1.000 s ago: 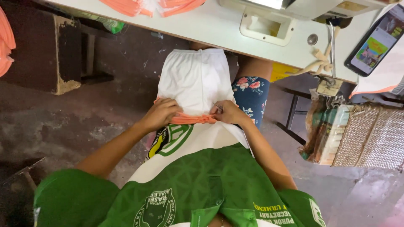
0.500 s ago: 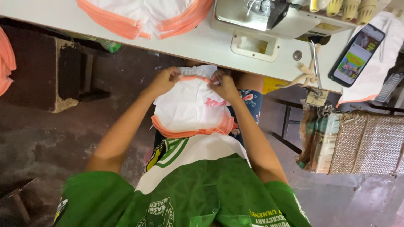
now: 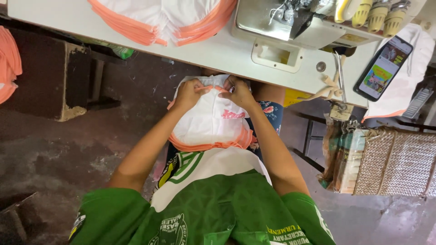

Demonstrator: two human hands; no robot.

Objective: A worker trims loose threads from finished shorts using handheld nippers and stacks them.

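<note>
A stack of white fabric pieces with orange trim [image 3: 209, 122] lies on my lap, below the table edge. My left hand [image 3: 190, 93] pinches the top piece at its far orange edge. My right hand [image 3: 237, 92] grips the same edge just beside it. Both hands sit close together near the front of the white sewing table [image 3: 218, 52]. A small red print shows on the top piece.
A sewing machine [image 3: 290, 20] stands on the table, with thread cones [image 3: 377, 16] at the back right. More orange-trimmed white pieces [image 3: 159, 20] are piled on the table's left. A phone [image 3: 383, 68] rests on white cloth at right. Woven baskets [image 3: 390, 161] stand on the floor.
My hands moved from the near orange edge of the stack up to its far edge by the table. The view tilted up, so more of the table and machine shows.
</note>
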